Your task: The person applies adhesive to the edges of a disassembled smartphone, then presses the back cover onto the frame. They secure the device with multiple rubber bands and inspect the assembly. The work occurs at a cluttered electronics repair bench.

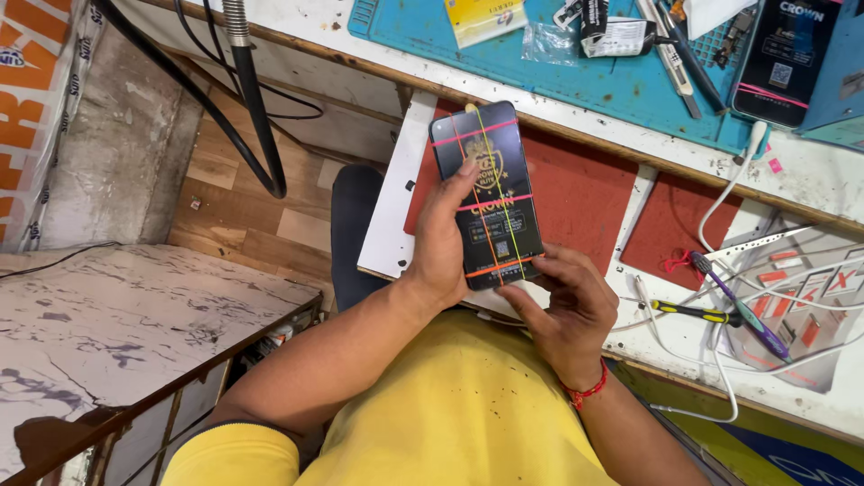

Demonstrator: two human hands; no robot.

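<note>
A yellow shirt (450, 423) fills the bottom of the view, and above it both hands hold a dark phone (487, 193) bound with pink, orange and yellow rubber bands, lifted over a red mat (585, 193) on the white workbench (810, 175). The left hand (441, 243) is clamped along its left edge with the thumb on the face; the right hand (567, 310) cups the bottom end, fingers closed on it. It looks light, stiff, slick and breakable, best gripped by the long edges.
</note>
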